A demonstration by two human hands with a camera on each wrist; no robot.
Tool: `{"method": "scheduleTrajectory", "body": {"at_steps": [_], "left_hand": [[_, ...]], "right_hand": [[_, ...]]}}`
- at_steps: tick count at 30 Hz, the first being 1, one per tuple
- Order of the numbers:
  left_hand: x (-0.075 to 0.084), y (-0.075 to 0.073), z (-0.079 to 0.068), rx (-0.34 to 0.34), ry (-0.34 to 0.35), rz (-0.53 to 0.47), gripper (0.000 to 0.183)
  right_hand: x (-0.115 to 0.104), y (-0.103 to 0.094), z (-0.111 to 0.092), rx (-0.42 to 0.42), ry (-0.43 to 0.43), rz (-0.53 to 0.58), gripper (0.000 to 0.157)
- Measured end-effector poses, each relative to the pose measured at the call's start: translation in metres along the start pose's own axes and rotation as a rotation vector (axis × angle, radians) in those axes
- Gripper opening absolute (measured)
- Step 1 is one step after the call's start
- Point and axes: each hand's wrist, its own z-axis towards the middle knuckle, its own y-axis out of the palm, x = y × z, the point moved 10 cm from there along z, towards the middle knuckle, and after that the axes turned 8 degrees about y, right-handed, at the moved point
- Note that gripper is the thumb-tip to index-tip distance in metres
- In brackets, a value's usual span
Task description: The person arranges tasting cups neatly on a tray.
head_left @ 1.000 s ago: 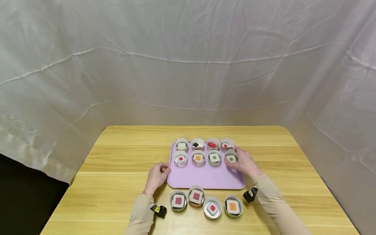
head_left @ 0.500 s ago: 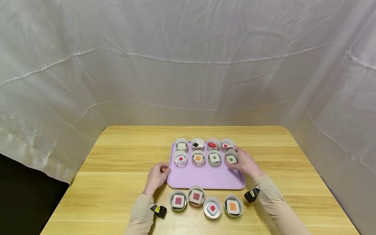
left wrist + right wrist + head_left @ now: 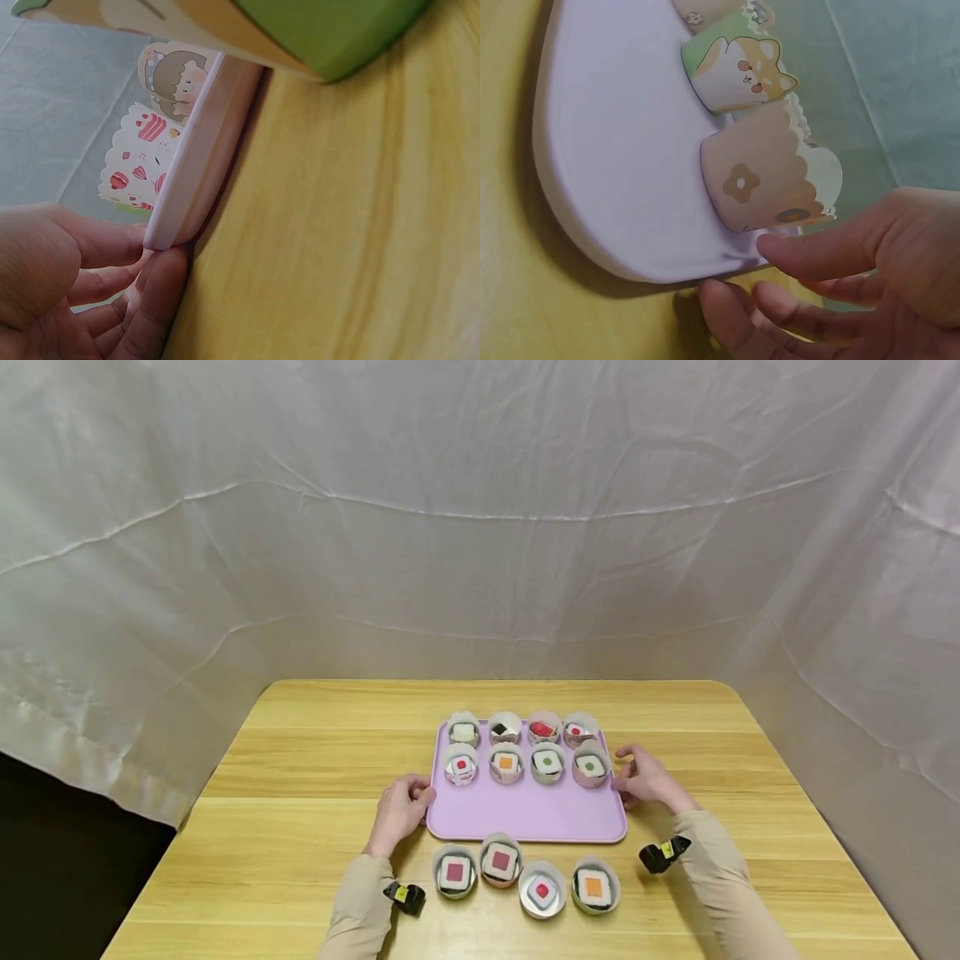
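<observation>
A lilac tray (image 3: 525,817) holds two rows of paper cups with small sushi-like pieces inside. At its left edge my left hand (image 3: 401,810) pinches the rim between thumb and fingers, as the left wrist view confirms. My right hand (image 3: 647,778) is just off the tray's right edge, its fingers loosely bent and holding nothing. Beside its thumb (image 3: 810,251), in the right wrist view, stands a pink-brown paper cup (image 3: 754,176) with a flower print. That cup holds a white piece with a green dot (image 3: 590,766), at the right end of the nearer row.
Several more filled cups stand on the wooden table (image 3: 300,860) in front of the tray, among them a cup with an orange-topped piece (image 3: 595,888) and one with a red-dotted piece (image 3: 542,892). A pale curtain (image 3: 480,568) surrounds the table behind and at the sides.
My right hand has let go of the green-dotted piece's cup and moved right, off the tray. The cup stays in the nearer row. My left hand has not moved.
</observation>
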Motion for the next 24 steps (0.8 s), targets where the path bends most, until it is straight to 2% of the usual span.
{"method": "scheduleTrajectory", "body": {"at_steps": [5, 10, 18, 24], "left_hand": [[0.0, 0.001, 0.0, -0.003, -0.001, -0.01, 0.022], [0.001, 0.0, 0.0, -0.003, 0.003, -0.004, 0.022], [0.002, 0.0, -0.001, -0.006, -0.001, -0.01, 0.023], [0.003, -0.001, 0.0, -0.005, 0.002, 0.009, 0.023]], "right_hand": [[0.011, 0.005, 0.002, -0.028, 0.086, 0.047, 0.039], [0.016, 0.008, 0.002, -0.009, 0.124, 0.019, 0.035], [0.021, 0.013, 0.003, 0.015, 0.118, 0.009, 0.031], [0.017, 0.013, 0.002, 0.043, 0.074, -0.027, 0.031]]}}
